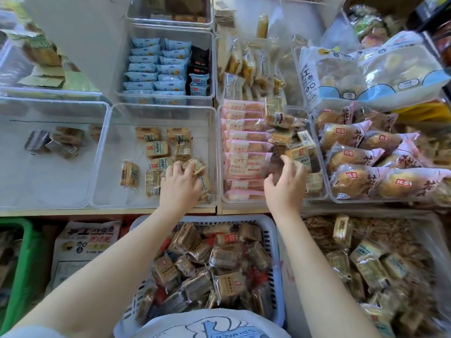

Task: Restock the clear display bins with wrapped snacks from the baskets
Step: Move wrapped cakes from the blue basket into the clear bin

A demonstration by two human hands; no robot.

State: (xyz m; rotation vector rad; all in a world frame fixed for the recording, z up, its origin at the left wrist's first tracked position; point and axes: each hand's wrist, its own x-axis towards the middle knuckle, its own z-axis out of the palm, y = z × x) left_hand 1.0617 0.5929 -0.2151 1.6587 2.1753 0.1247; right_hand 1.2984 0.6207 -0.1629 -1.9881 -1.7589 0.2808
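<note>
At frame center, a clear bin [156,113] has rigid glossy walls and bare floor along its left side. The left hand [181,184] reaches in, fingers curled around a crinkly wrapped snack [195,165]. The right hand [285,185] grips a dark packet [273,167] over the neighboring bin [220,152]. A blue lattice basket [273,230] sits below.

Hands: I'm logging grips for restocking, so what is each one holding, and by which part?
Left hand grips a tan wrapped snack by its near end, over the clear bin. Right hand pinches another snack packet at its lower edge.
</note>
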